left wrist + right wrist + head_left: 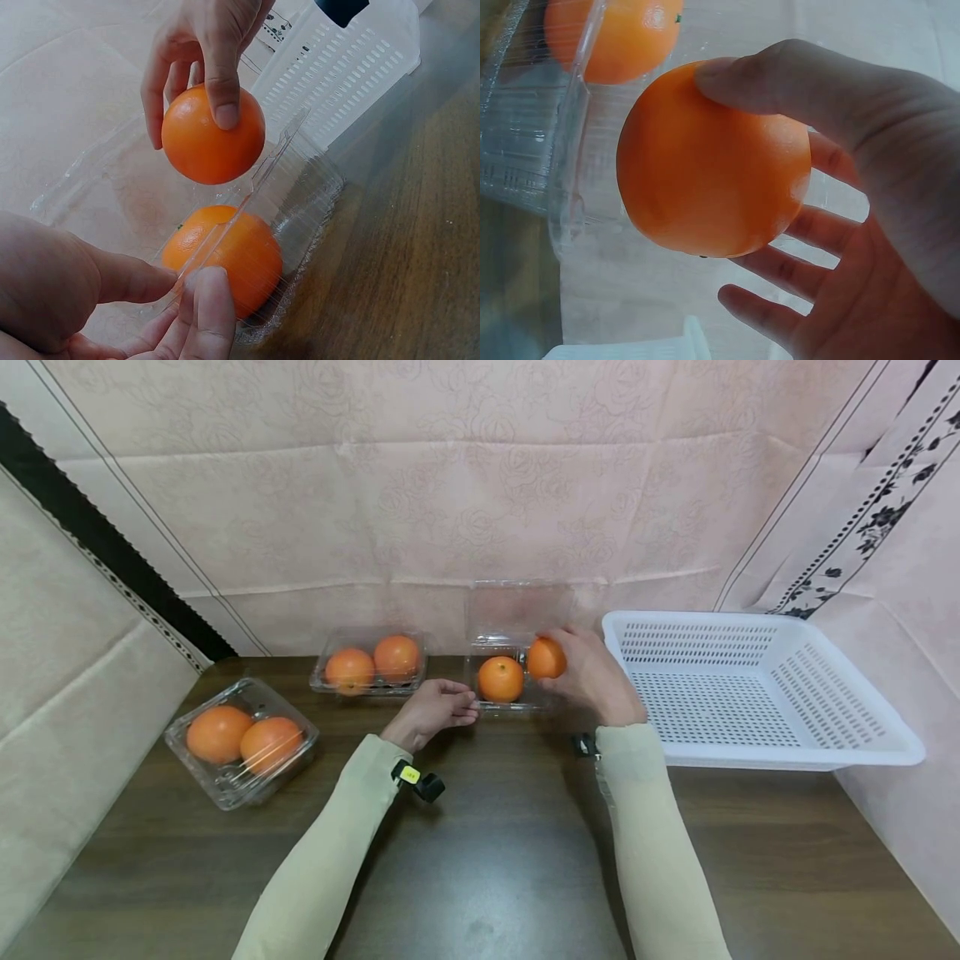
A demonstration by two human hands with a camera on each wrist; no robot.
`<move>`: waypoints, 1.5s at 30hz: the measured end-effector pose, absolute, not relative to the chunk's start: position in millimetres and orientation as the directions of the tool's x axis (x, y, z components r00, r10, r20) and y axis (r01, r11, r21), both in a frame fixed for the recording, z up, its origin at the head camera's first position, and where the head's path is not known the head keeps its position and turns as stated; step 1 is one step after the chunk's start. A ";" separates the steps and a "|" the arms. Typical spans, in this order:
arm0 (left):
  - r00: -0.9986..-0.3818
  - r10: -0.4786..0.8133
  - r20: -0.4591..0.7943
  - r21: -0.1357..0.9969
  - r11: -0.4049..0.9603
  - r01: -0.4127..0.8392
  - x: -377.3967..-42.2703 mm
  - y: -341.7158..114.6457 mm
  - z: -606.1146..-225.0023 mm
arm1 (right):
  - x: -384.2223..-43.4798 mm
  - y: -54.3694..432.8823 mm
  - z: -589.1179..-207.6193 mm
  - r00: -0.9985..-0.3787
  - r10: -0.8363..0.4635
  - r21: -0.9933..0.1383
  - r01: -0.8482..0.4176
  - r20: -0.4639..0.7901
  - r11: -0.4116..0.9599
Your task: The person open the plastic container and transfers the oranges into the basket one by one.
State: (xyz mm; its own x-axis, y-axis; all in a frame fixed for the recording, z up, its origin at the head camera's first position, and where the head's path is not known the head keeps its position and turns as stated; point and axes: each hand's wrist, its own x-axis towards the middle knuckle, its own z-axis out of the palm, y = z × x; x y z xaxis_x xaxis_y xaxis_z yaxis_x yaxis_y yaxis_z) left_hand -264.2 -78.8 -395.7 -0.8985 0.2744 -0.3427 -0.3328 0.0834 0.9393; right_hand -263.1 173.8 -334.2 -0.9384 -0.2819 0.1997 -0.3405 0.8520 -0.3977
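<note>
My right hand (596, 677) grips an orange (547, 658) between thumb and fingers, above the right half of a clear plastic clamshell box (480, 708) whose lid stands raised at the back. In the left wrist view that held orange (213, 139) hangs clear of the box's rim. Another orange (500, 679) sits in the left half of the box. With thumb and fingertips my left hand (438, 712) pinches the box's near left rim, as the left wrist view shows. The right wrist view shows the thumb on top of the held orange (712, 165).
A white perforated basket (757, 760) stands at the right. Left of the open box is a closed clear box (367, 690) with two oranges, and another such box (240, 789) lies nearer at far left. A pale cloth (450, 510) hangs behind the wooden table (480, 860).
</note>
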 end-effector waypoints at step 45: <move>-0.898 0.276 -0.341 0.940 0.084 -0.331 -265.5 -79.1 -396.9 | -251.5 183.6 -319.0 -0.943 -0.239 -0.442 -0.322 0.233 0.837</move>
